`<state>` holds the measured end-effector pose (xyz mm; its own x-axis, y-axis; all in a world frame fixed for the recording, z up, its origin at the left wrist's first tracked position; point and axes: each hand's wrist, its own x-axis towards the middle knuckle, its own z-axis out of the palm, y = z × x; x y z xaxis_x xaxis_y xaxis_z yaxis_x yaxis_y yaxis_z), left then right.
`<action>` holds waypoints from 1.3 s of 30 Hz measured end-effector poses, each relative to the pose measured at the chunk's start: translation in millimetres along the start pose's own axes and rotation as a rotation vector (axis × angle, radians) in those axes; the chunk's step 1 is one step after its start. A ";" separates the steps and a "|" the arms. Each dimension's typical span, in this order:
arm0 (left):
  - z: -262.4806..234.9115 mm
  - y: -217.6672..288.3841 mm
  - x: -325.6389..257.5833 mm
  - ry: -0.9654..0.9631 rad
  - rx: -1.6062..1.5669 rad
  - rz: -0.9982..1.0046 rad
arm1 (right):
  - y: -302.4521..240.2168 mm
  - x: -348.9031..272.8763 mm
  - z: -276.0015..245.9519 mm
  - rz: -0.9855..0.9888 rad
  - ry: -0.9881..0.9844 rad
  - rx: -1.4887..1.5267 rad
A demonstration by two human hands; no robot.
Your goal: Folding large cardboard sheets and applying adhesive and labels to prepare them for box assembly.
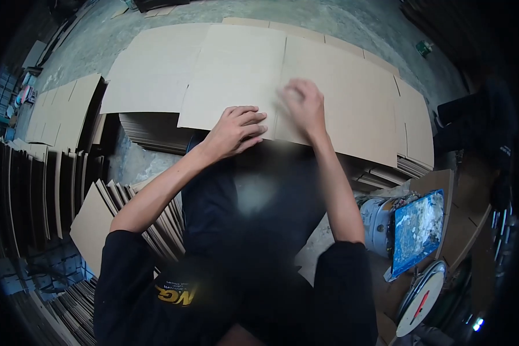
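Note:
A large flat cardboard sheet (236, 69) with fold lines lies across a stack in front of me. My left hand (236, 130) rests on its near edge, left of the middle fold, with the fingers bent and a little apart; nothing shows in its grasp. Over the sheet just right of that fold is my right hand (305, 105). Its fingers are curled and smeared by motion, so whether they hold anything is unclear. Under the sheet, the edges of more stacked cardboard (155, 131) show.
Upright cardboard sheets (34, 196) stand packed at the left, and a leaning bundle (150, 213) is beside my left arm. On the right are a blue bucket (375, 222), a stained blue tray (419, 230) and a round reel (422, 303). A dark-clothed person (473, 127) is at far right.

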<state>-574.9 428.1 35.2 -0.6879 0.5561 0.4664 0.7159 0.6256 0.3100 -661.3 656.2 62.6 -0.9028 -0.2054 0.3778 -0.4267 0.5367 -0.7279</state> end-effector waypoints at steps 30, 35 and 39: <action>20.0 32.2 7.0 0.122 0.095 0.048 | 12.2 -107.1 -9.4 -0.588 -0.017 -0.433; 32.3 47.9 8.7 0.187 0.274 -0.035 | 10.5 -105.9 -10.3 -0.534 0.003 -0.277; 35.1 46.3 9.5 0.191 0.296 -0.014 | 17.1 -104.9 -11.0 -0.532 -0.007 -0.238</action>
<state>-552.5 481.6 24.9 -0.6425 0.4515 0.6192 0.6218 0.7794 0.0769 -573.3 696.0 16.9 -0.5680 -0.5025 0.6518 -0.7989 0.5272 -0.2896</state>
